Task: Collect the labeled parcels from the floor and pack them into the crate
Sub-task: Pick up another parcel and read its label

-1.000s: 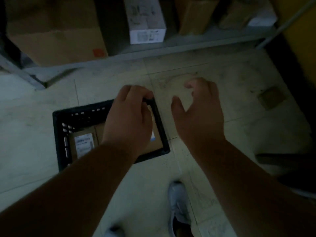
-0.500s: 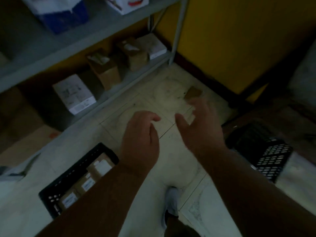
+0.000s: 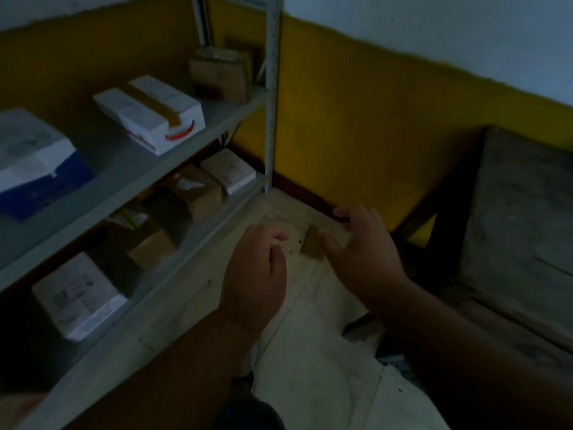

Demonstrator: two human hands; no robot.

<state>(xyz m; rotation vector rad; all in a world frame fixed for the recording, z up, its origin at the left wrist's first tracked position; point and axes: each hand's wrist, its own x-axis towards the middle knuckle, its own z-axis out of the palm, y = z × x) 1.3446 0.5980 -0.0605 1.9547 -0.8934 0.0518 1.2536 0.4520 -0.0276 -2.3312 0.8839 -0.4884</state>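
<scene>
Small brown parcel [image 3: 311, 245] on floor

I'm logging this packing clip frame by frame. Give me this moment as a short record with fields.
parcel on floor: small brown parcel lying near the wall corner, untouched
left hand: empty, fingers loosely curled, short of the parcel
right hand: empty, fingers spread, beside the parcel
crate: not in view
shelving: holds white and brown boxes
lighting: dim

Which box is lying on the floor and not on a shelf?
The small brown box near the yellow wall, just past the right hand. It lies alone on the floor tiles; every other box sits on the grey shelves to the left.
</scene>
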